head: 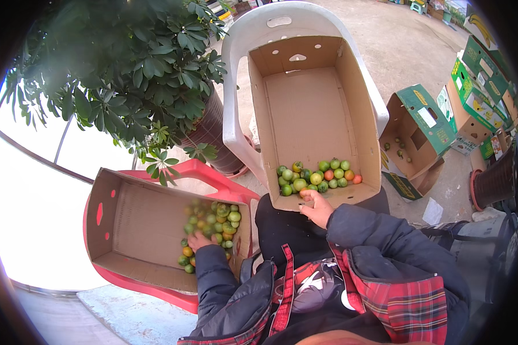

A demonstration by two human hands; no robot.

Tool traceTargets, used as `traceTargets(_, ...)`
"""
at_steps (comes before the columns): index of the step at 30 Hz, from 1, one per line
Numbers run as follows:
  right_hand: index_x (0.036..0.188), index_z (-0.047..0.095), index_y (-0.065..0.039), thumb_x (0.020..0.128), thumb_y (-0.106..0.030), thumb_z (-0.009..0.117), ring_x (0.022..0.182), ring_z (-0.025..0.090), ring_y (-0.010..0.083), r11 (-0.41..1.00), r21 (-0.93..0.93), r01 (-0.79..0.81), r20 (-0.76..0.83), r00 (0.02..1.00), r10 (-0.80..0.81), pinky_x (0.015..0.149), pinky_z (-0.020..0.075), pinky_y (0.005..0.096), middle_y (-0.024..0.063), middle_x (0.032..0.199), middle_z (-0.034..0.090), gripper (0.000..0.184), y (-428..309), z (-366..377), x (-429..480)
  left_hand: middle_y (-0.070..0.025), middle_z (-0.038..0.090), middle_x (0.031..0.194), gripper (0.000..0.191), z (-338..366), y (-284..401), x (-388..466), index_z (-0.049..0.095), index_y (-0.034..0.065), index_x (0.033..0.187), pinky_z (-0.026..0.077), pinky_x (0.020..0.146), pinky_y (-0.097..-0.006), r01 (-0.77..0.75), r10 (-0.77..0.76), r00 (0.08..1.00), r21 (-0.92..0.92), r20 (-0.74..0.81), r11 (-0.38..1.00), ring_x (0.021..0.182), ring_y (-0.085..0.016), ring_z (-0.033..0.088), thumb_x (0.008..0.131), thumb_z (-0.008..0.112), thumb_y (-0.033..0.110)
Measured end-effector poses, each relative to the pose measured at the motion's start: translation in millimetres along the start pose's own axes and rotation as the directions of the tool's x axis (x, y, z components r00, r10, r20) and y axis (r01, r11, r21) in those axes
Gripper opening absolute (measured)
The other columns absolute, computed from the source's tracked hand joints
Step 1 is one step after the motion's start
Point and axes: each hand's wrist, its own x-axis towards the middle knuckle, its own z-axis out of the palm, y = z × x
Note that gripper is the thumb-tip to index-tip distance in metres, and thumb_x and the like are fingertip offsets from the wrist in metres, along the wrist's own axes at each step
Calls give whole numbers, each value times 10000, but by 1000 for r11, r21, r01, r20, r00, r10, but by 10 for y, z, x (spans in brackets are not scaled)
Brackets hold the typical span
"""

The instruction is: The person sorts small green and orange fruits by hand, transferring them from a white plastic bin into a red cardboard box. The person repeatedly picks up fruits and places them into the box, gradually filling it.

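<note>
In front of me a cardboard box (306, 108) is tilted toward me on a white plastic armchair (237, 125). Green, yellowish and red tomatoes (322, 186) are gathered at its near end. My right hand (317, 208) is over the near wall, its fingertips at an orange tomato (304, 192); whether it grips that tomato is unclear. To the left, a second cardboard box (146, 224) rests on a red plastic chair (190, 170). My left hand (202, 239) reaches among the green and orange tomatoes (224, 220) at its right end; its fingertips are partly hidden and blurred.
A leafy potted plant (155, 64) rises at the back left, some leaves hanging over the red chair. On the right, a green banana carton (423, 116) lies on its side with several small tomatoes inside. Stacked cartons (479, 95) and a brown pot (494, 179) stand farther right.
</note>
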Motion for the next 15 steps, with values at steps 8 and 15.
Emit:
traceTargets(8,1281,447,-4,825,-177,627,1092,553,290,1000,24,-12,16,1000,12,931,430,381,217,1236,535,521,-59,-16,-35,-209,546,1066,532,82,59,0,486,38,1080,426,890,-458,-15,15,1000,-30,9,999,1032,-383,503,672,767,231)
traceTargets(15,1326,395,-50,861,-200,631,963,592,202,984,146,-104,276,959,60,754,497,321,164,1188,540,543,-331,15,-145,-141,543,1005,488,-281,431,-235,473,14,1084,443,855,-373,-53,140,987,-661,79,749,945,-250,545,683,738,96)
